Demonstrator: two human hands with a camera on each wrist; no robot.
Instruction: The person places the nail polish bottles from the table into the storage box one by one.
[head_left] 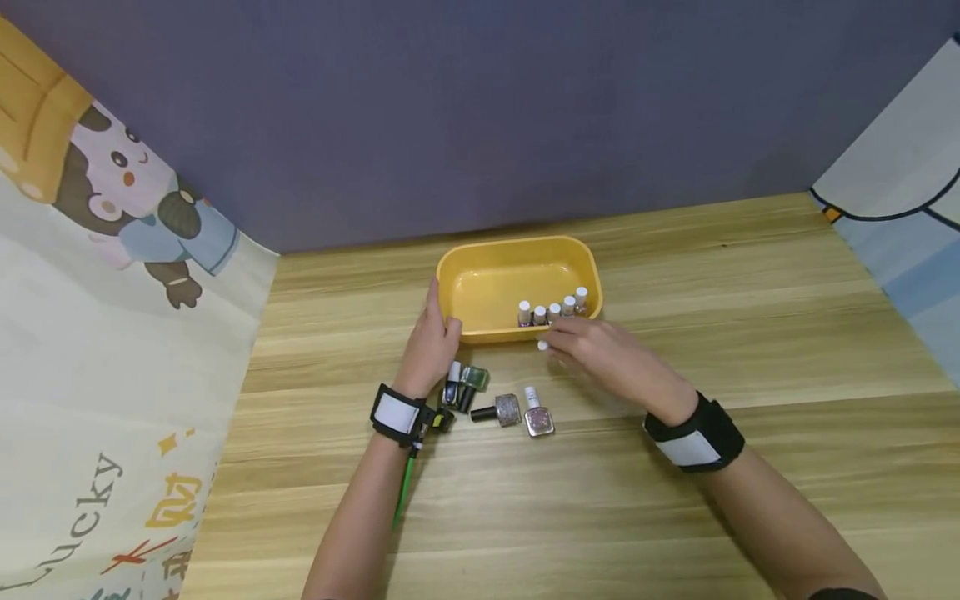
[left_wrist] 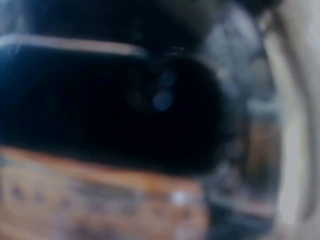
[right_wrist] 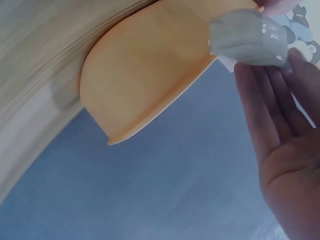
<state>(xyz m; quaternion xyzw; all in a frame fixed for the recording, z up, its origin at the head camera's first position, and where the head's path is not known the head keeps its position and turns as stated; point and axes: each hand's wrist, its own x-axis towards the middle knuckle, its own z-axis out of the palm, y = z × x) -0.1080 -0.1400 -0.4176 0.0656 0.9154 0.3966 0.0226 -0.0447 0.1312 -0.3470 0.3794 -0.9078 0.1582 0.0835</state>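
A yellow plastic tub (head_left: 487, 287) stands on the wooden table (head_left: 750, 333), with several white-capped nail polish bottles (head_left: 553, 312) upright in a row along its front right wall. My left hand (head_left: 432, 335) rests against the tub's front left corner, fingers straight along the outer wall. My right hand (head_left: 592, 348) hovers just before the tub's front rim and pinches a white-capped bottle (head_left: 542, 344) at its fingertips. In the right wrist view the bottle's cap (right_wrist: 247, 37) shows above the palm, beside the tub (right_wrist: 150, 75). The left wrist view is dark and blurred.
Loose bottles lie on the table by my left wrist: a green one (head_left: 474, 379), a dark one (head_left: 452, 385), a silver glitter one (head_left: 502, 410) on its side and a pink one (head_left: 537, 417). Cloth panels hang at left (head_left: 112, 333) and right (head_left: 907, 192).
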